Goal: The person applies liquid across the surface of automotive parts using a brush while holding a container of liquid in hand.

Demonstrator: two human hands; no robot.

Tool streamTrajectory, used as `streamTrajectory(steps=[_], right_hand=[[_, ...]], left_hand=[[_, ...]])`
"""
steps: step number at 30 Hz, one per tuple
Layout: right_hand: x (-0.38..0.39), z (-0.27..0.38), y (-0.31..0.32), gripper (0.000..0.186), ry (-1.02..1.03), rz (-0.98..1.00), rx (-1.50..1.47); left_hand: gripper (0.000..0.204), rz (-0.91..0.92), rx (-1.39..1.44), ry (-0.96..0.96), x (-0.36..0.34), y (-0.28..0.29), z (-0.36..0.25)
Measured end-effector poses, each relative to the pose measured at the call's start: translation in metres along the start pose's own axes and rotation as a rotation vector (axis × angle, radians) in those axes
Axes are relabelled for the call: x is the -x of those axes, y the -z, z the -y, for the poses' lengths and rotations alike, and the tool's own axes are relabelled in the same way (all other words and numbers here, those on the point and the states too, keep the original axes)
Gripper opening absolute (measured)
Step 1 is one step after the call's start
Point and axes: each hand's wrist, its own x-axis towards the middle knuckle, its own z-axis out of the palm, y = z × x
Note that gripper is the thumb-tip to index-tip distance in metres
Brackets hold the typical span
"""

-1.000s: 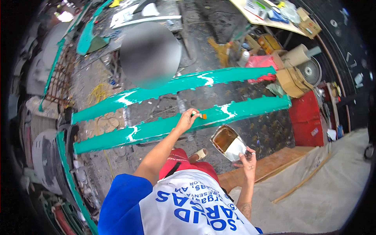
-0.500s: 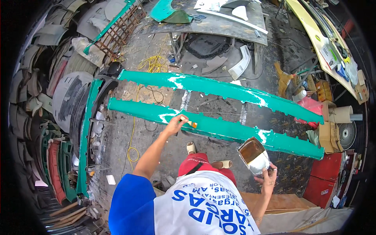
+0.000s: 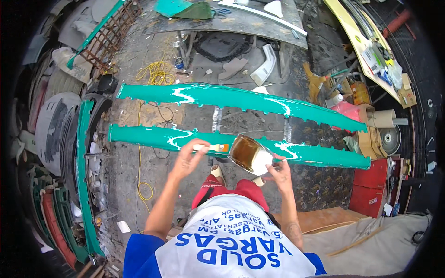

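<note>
My left hand (image 3: 189,158) pinches the pale handle of a paintbrush (image 3: 213,148) whose bristles are orange-brown. Its tip points right, just short of a cut-open container (image 3: 245,153) with brownish liquid inside and a white part on its right side. My right hand (image 3: 280,173) grips that container by its right edge and tilts it. Beneath both hands runs a long green molded panel (image 3: 320,156) with a notched edge and wavy white streaks. A matching green panel (image 3: 222,97) lies beyond it, roughly parallel.
A third green strip (image 3: 82,176) stands at the left. Yellow cord (image 3: 156,73) coils on the floor beyond the panels. A worktable (image 3: 278,23) stands at the back. On the right are cardboard boxes (image 3: 370,143) and a red cabinet (image 3: 369,183); stacked molded parts line the left.
The container has moved left and up, from the right side to over the near panel. The brush has lifted off the panel and come up beside it. The whole view has shifted slightly.
</note>
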Motion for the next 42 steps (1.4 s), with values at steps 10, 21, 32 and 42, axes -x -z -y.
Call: streamTrajectory(steps=[10,21,32,42], right_hand=[[-0.041,0.009,-0.118,0.059,-0.034,0.181,0.188],[-0.052,0.015,-0.106,0.057,-0.09,0.148,0.181],[-0.047,0.051,-0.008,0.056,-0.043,0.04,0.15],[-0.052,0.068,0.058,0.052,-0.05,0.052,0.183]], left_hand=[[0.015,-0.162,-0.147,-0.084,0.01,0.022,0.052],[0.017,-0.515,-0.01,0.303,0.069,0.085,0.201],[0.023,-0.57,-0.727,-0.085,0.051,-0.033,0.144],[0.021,-0.392,-0.475,-0.023,0.038,-0.155,0.085]])
